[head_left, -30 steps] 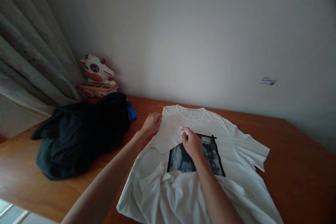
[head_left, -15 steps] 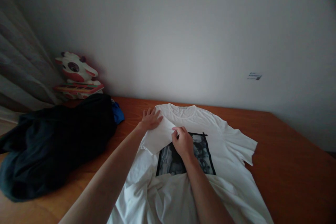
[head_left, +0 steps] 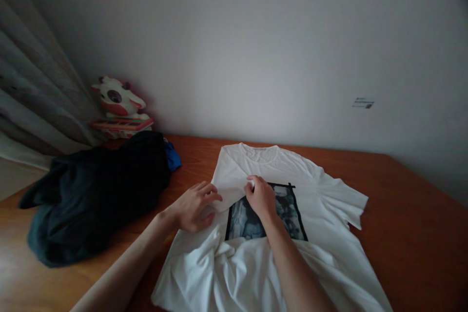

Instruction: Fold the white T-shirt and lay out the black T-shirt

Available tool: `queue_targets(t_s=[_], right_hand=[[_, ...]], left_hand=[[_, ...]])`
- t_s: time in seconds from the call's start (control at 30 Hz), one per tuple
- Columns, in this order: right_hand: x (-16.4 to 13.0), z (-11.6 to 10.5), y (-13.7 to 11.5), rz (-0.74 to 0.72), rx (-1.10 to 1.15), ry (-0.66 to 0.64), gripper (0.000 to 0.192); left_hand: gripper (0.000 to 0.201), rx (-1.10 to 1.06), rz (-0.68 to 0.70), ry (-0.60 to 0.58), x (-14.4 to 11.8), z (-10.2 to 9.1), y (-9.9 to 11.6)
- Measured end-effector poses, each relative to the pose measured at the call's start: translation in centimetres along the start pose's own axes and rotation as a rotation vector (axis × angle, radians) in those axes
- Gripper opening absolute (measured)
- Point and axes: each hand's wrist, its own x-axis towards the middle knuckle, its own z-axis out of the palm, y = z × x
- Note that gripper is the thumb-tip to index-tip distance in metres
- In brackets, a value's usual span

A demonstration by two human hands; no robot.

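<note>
The white T-shirt (head_left: 278,214) is spread face up on the desk (head_left: 402,214), collar toward the far edge. One sleeve has been folded in over the chest; the other sleeve, toward the right edge, and the rumpled hem remain unfolded. The folded sleeve's tip is pinched by the right hand (head_left: 260,198); its lower edge is touched by the left hand (head_left: 194,207), grip loosely curled.

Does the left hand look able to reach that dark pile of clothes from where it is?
Probably yes. The left hand rests on the shirt's folded sleeve, and the dark pile lies just to its left on the table, with only bare wood between them.
</note>
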Motion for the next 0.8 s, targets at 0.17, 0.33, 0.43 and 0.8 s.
queue_targets(t_s=[0.17, 0.33, 0.43, 0.8], right_hand=[[0.0, -0.2, 0.0, 0.026, 0.073, 0.017, 0.028], [0.0, -0.5, -0.1, 0.015, 0.074, 0.035, 0.029], [-0.2, -0.5, -0.1, 0.007, 0.004, 0.016, 0.027], [-0.9, -1.1, -0.9, -0.299, -0.038, 0.086, 0.020]], left_hand=[[0.026, 0.063, -0.004, 0.069, -1.7, 1.0, -0.3], [0.018, 0.003, -0.019, 0.251, -1.7, 1.6, -1.3], [0.016, -0.050, -0.008, 0.228, -1.8, 1.4, -1.0], [0.028, 0.053, -0.061, 0.145, -1.1, 1.9, 0.1]])
